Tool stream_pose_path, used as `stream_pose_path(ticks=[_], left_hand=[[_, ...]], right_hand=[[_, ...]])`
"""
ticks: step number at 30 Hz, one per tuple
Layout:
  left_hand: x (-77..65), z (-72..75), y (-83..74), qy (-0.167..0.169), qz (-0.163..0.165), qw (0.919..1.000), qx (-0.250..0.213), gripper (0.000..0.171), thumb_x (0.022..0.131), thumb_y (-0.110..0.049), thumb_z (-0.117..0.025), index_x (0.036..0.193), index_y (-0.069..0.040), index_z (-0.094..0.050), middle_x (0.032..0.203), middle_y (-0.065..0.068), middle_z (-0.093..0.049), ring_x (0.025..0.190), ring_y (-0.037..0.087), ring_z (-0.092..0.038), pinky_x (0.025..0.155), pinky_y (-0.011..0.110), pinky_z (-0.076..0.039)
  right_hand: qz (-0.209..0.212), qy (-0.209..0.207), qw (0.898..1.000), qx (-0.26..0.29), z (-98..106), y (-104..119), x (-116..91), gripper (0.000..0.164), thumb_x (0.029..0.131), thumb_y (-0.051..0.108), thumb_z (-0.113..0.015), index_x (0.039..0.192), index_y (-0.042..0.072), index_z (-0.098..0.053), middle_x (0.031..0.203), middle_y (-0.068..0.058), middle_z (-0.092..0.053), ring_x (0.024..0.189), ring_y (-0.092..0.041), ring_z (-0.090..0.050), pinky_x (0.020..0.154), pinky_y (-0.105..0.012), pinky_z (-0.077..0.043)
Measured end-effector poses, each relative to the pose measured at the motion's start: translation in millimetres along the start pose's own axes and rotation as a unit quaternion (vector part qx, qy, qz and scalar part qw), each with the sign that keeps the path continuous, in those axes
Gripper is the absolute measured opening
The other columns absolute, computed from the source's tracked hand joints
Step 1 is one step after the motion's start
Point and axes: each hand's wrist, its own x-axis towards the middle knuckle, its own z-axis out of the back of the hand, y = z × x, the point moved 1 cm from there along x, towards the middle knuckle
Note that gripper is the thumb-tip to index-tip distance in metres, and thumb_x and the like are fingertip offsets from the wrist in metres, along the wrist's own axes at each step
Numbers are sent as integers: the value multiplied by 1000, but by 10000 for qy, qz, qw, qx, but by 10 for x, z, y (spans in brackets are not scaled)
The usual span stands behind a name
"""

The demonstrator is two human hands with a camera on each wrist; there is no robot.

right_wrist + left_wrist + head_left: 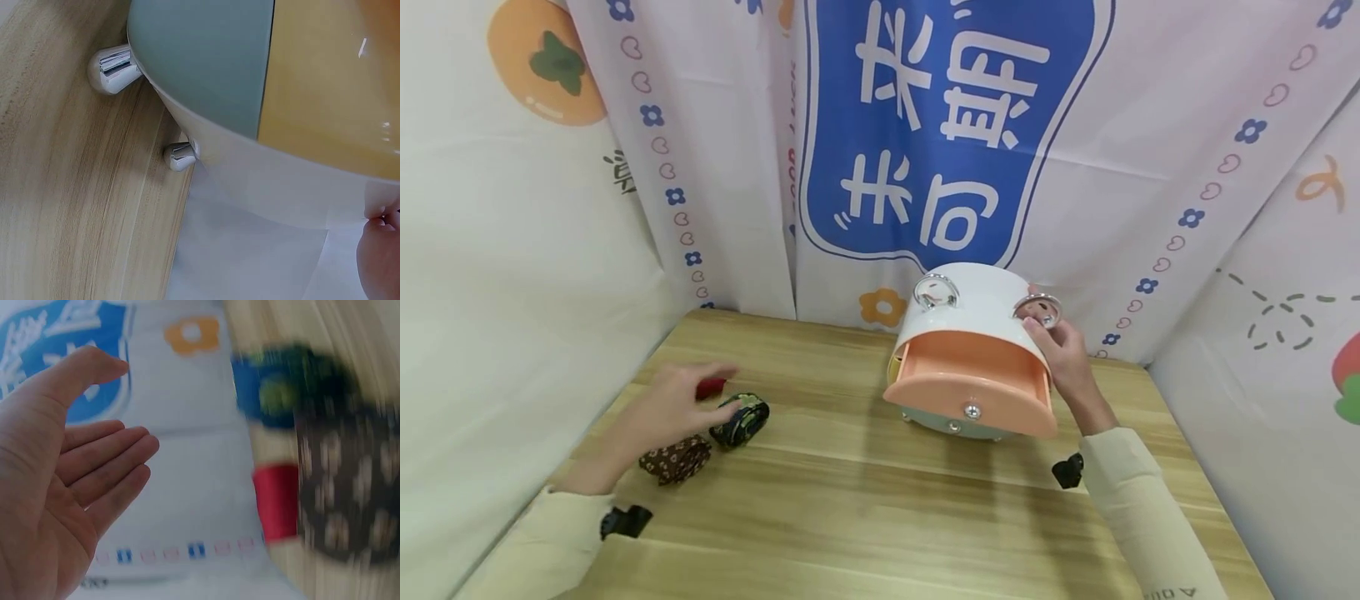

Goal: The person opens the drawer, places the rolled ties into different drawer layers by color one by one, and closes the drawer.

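My left hand (658,417) is over the left of the table, fingers apart and nothing in its grasp; the left wrist view shows its palm bare. Close by lie a dark green patterned cloth roll (742,422), a brown flowered cloth roll (675,460) and a red roll (710,387), partly behind the fingers. At the back right stands a small white drawer box (977,300) with silver rings on top. Its orange upper drawer (966,396) is pulled out. My right hand (1067,362) holds the box's upper right side, beside one ring; some fingers are hidden.
Below the orange drawer are a yellow drawer (331,87) and a grey-green drawer (200,56). Silver feet (115,69) carry the box on the wooden table (850,500). Printed cloth walls (730,167) close off the back and both sides.
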Motion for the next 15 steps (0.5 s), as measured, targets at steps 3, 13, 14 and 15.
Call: stream_pose_path(ticks=[3, 13, 14, 15], left_hand=[[-34, 161, 254, 298, 183, 9990, 266, 52, 80, -30, -77, 120, -1, -64, 111, 18, -71, 89, 31, -71, 74, 41, -58], [-10, 279, 1024, 1495, 500, 9851, 680, 71, 77, -33, -79, 129, 9, -54, 122, 27, -63, 108, 44, -63, 89, 54, -50], [-4, 256, 1082, 1594, 571, 9834, 657, 73, 77, -34, -79, 130, 9, -53, 124, 28, -62, 111, 45, -60, 91, 55, -49], [0, 234, 1134, 1686, 654, 9815, 622, 75, 77, -35, -79, 130, 10, -52, 125, 29, -61, 114, 47, -59, 92, 56, -48]], right_hand=[[98, -3, 9999, 66, -12, 2, 7, 35, 99, 21, -53, 126, 0, -59, 160, -3, -28, 149, -17, -23, 106, -10, -35], [142, -3, 9999, 69, 0, -29, 27, 32, 99, 21, -53, 123, 1, -61, 160, -6, -27, 150, -17, -23, 107, -10, -33], [143, 9, 9999, 82, 4, -30, 30, 32, 99, 21, -53, 123, 0, -61, 160, -6, -26, 150, -17, -23, 107, -10, -33], [139, 25, 9999, 72, 8, -30, 32, 32, 99, 21, -53, 123, 1, -61, 160, -6, -26, 150, -17, -23, 107, -10, -33]])
